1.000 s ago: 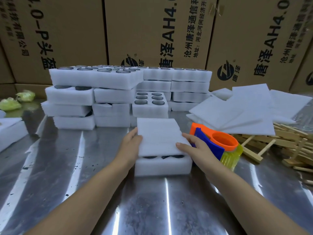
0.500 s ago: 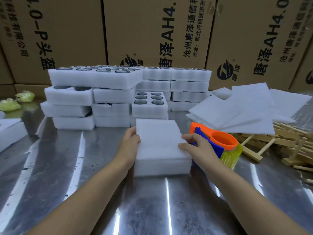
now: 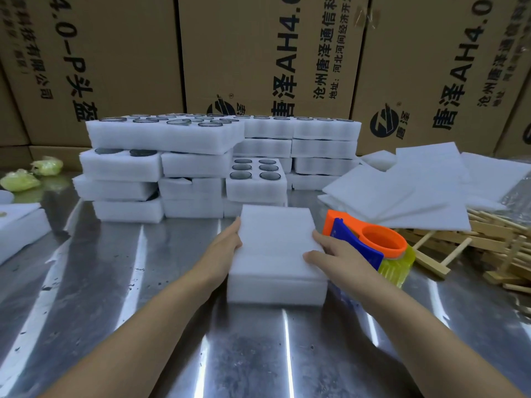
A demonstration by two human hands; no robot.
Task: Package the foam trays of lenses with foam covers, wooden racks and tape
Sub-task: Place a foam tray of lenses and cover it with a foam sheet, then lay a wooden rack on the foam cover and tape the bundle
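Holding foam cover [image 3: 275,242] on foam tray [image 3: 275,291]. Left hand [image 3: 227,245] fingers together at its edge; right hand [image 3: 342,254] fingers spread on top.

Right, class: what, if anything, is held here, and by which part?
The foam cover, steadied on its tray: left hand against its left edge, right hand on its right edge, fingers straight.

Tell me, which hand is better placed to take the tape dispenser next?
Probably the right hand: it rests on the right edge of the cover, beside the dispenser. The left hand is at the left side of the tray and would have to cross over it.
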